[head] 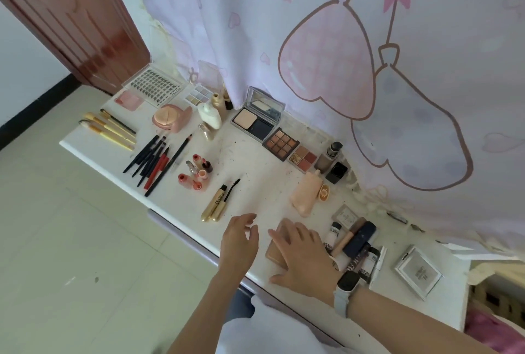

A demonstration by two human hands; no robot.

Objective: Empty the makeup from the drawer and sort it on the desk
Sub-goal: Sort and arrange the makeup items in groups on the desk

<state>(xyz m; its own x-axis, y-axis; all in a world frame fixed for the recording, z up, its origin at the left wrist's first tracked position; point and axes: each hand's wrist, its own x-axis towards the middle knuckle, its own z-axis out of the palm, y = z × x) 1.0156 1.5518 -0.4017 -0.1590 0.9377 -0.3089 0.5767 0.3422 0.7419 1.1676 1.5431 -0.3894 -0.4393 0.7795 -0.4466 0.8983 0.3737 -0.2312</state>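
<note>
Bright, soft daylight w/ faint shadows; wide-angle bends the edges, overall slightly soft focus.

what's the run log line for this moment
stage: sorting on desk | right hand: flat on tan compact | left hand: open, hovering beside it | drawer: not visible

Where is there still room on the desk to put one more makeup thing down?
Bare desk lies in the middle, between the gold mascara tubes, the brown eyeshadow palette and the peach bottle. It is crowded by the pencils and the tubes beside the right hand.
</note>
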